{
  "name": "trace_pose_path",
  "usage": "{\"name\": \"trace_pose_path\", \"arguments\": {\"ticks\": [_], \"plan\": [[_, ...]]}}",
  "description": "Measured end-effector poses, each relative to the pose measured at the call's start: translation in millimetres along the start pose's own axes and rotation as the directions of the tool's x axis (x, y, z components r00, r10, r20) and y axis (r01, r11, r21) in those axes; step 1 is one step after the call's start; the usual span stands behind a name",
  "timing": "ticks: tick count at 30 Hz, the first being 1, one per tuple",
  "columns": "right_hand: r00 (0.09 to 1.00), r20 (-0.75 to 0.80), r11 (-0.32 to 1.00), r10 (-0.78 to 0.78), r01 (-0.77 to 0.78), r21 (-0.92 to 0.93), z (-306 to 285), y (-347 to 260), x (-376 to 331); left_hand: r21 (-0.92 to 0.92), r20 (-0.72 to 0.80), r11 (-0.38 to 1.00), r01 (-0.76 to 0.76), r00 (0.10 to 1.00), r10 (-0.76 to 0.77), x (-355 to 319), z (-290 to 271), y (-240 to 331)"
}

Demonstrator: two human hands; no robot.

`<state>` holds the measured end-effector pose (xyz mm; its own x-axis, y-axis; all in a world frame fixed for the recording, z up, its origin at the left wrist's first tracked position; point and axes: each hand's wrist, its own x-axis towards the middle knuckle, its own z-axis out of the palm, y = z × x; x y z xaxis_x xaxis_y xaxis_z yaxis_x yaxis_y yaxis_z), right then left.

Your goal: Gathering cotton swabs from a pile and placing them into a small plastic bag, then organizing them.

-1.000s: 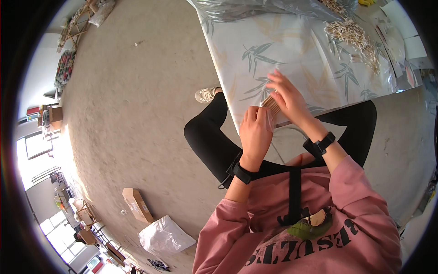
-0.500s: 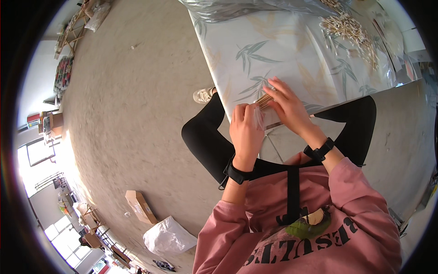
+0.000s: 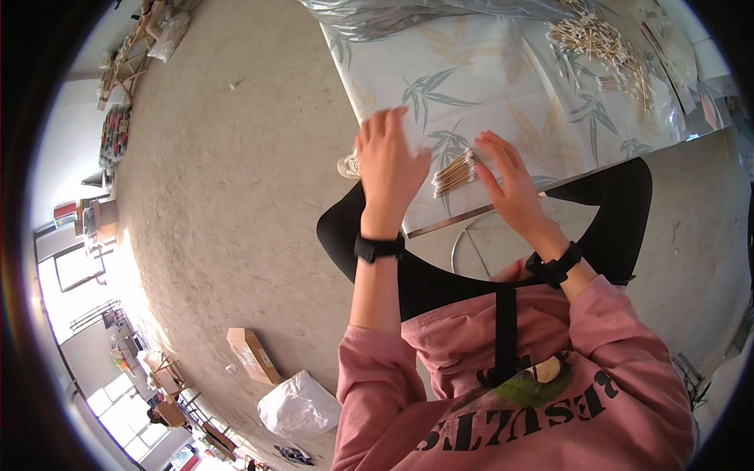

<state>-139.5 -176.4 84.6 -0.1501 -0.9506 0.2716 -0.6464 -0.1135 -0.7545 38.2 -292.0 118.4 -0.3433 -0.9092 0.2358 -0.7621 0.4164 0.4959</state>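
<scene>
One small bundle of thin wooden sticks is laid near the counter's near edge, touched by the right hand with fingers extended together. Just beside it, the left hand is held empty, fingers loosely spread.

Table before me, covered with pale glossy cloth printed with green bamboo leaves; metal edge strip along near side. Small bundle of thin wooden sticks lies on cloth near front edge. I see loose heap of same sticks well apart at far right. Crumpled silver plastic sheet along far edge. Flat pale papers at right corner, detail too small to tell.
</scene>
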Motion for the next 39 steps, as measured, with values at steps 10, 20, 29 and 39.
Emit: {"name": "trace_pose_path", "arguments": {"ticks": [10,20,29,39], "plan": [[0.985,-0.129,0.992,0.111,-0.102,0.075,-18.7,7.9,-1.0,-0.054,0.087,0.986,-0.157,0.983,0.161,-60.1,51.4,57.5],[0.985,-0.119,0.985,0.129,-0.113,0.130,-16.5,3.3,-2.7,0.209,0.112,0.973,-0.099,0.991,0.077,-58.6,71.9,49.0],[0.979,-0.135,0.978,0.151,-0.128,0.162,-19.6,4.0,-6.1,0.205,0.175,0.977,-0.065,0.984,0.029,-102.1,71.6,80.5],[0.976,-0.162,0.982,0.144,-0.122,0.142,-28.1,1.1,-11.3,0.260,0.110,0.964,-0.051,0.994,0.022,-75.9,76.2,59.4]]}}
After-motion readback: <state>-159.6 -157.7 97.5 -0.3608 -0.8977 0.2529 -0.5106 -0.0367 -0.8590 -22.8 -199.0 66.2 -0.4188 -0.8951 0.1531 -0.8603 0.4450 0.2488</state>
